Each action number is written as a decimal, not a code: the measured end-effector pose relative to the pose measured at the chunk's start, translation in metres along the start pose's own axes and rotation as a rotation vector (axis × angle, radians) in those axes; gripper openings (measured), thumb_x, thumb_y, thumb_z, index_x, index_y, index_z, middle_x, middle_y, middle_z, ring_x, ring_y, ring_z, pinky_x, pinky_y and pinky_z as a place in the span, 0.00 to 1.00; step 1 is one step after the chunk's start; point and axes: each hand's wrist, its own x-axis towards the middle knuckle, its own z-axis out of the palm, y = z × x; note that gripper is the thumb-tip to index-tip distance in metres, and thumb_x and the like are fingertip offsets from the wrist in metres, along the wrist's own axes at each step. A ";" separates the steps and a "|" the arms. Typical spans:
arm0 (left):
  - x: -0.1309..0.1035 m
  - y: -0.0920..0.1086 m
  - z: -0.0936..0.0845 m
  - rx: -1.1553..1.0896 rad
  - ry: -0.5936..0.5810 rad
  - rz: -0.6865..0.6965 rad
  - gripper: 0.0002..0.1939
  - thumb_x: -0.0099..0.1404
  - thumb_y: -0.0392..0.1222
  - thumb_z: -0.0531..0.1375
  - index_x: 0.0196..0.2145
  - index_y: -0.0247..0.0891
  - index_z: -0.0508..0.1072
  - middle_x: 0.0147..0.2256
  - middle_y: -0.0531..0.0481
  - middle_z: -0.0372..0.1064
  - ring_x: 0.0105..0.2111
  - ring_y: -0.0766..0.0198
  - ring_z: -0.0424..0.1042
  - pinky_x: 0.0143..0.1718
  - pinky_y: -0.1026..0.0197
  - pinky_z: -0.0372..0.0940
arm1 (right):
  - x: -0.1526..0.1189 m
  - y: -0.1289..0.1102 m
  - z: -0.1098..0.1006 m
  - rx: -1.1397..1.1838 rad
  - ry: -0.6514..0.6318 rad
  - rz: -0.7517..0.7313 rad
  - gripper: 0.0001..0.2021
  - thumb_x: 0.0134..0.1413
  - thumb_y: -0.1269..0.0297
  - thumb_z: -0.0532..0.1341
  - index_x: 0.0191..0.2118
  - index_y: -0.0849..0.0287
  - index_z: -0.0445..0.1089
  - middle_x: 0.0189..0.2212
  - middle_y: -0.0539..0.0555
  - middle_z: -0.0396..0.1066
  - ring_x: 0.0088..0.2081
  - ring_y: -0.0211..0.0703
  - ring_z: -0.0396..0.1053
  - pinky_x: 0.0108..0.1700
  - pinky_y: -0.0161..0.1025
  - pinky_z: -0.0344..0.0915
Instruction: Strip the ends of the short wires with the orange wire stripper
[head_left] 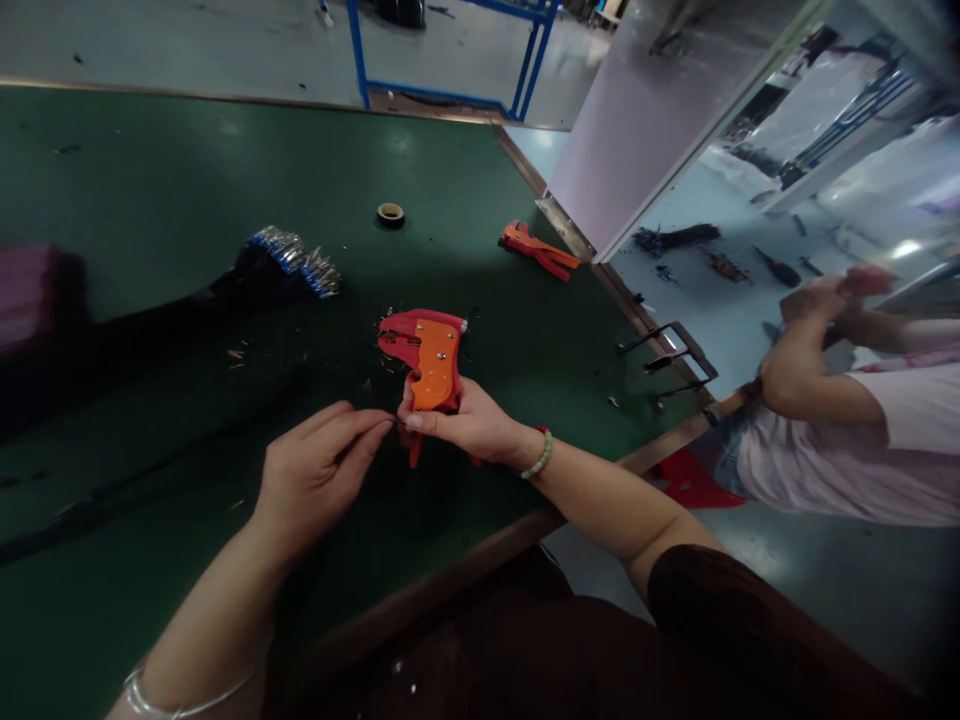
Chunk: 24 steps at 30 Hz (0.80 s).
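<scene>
My right hand (469, 425) is wrapped round a red and orange wire stripper (436, 360), whose red jaws point left above the green table. My left hand (322, 470) is closed in a pinch just left of the tool's handles, its fingertips almost at my right thumb. A thin dark wire end seems to show between the two hands; most of it is hidden. Beyond my left hand lies a black cable bundle (225, 290) with blue and silver ends (289, 255).
A second red and orange stripper (538, 250) and a tape roll (391, 214) lie on the green table (300, 150). A black metal frame (679, 355) stands at its right edge. Another person (847, 400) is at the right, near a white panel (652, 110). Small scraps dot the table.
</scene>
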 end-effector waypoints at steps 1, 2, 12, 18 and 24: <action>0.000 0.000 -0.001 -0.007 -0.007 -0.012 0.10 0.72 0.45 0.60 0.39 0.45 0.82 0.30 0.52 0.78 0.30 0.63 0.77 0.32 0.64 0.70 | -0.001 0.000 0.000 0.007 -0.017 0.018 0.24 0.45 0.52 0.79 0.40 0.60 0.70 0.32 0.49 0.73 0.33 0.38 0.74 0.39 0.37 0.75; 0.001 0.000 -0.001 -0.015 -0.012 -0.022 0.10 0.72 0.45 0.60 0.39 0.45 0.83 0.29 0.52 0.77 0.29 0.63 0.76 0.30 0.64 0.69 | -0.001 0.000 0.000 0.013 -0.034 0.034 0.24 0.45 0.52 0.78 0.40 0.60 0.70 0.32 0.48 0.73 0.32 0.38 0.74 0.39 0.37 0.75; 0.002 0.002 -0.004 -0.061 -0.008 0.019 0.07 0.72 0.41 0.62 0.39 0.44 0.82 0.28 0.55 0.74 0.26 0.68 0.72 0.28 0.66 0.65 | -0.001 0.002 0.001 0.184 -0.117 0.094 0.23 0.47 0.57 0.79 0.40 0.60 0.69 0.32 0.48 0.74 0.31 0.37 0.76 0.39 0.37 0.76; 0.003 0.004 -0.004 -0.069 -0.019 -0.003 0.08 0.72 0.42 0.62 0.39 0.45 0.82 0.26 0.56 0.72 0.24 0.69 0.69 0.26 0.66 0.64 | -0.001 -0.002 0.003 0.254 -0.089 0.135 0.24 0.45 0.57 0.80 0.40 0.59 0.68 0.30 0.47 0.75 0.31 0.38 0.76 0.40 0.37 0.75; 0.004 0.004 -0.006 -0.110 -0.021 -0.018 0.08 0.72 0.43 0.62 0.38 0.44 0.82 0.25 0.55 0.71 0.23 0.68 0.69 0.25 0.66 0.63 | -0.002 -0.005 0.004 0.219 -0.074 0.101 0.22 0.47 0.58 0.78 0.38 0.59 0.68 0.28 0.48 0.74 0.30 0.37 0.75 0.38 0.36 0.74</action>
